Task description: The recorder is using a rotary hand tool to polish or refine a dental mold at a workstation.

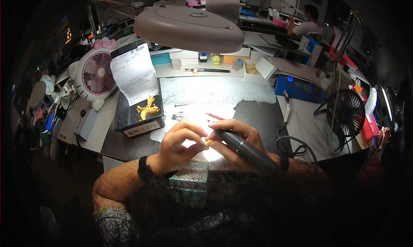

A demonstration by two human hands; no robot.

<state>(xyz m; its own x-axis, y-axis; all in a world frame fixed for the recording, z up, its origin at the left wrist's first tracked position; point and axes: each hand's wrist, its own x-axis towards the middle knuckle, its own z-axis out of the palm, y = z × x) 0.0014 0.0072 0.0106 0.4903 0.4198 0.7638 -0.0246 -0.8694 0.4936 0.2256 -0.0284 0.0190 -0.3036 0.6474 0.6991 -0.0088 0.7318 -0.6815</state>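
Left hand [178, 143] pinches small yellow piece [208, 143] in closed fingers, right hand [241, 137] grips dark pen-shaped tool [248, 152] just beside it, lamp [189, 29] above the fingers, presumably for steadiness and light.

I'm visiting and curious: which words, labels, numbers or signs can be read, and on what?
Pale label on the black tray: legible characters and digits, not copied here.
Blue box: lit digits, likewise not copied.
White paper sheet: print too small to read.
Orange glowing sign, upper left: too blurred.
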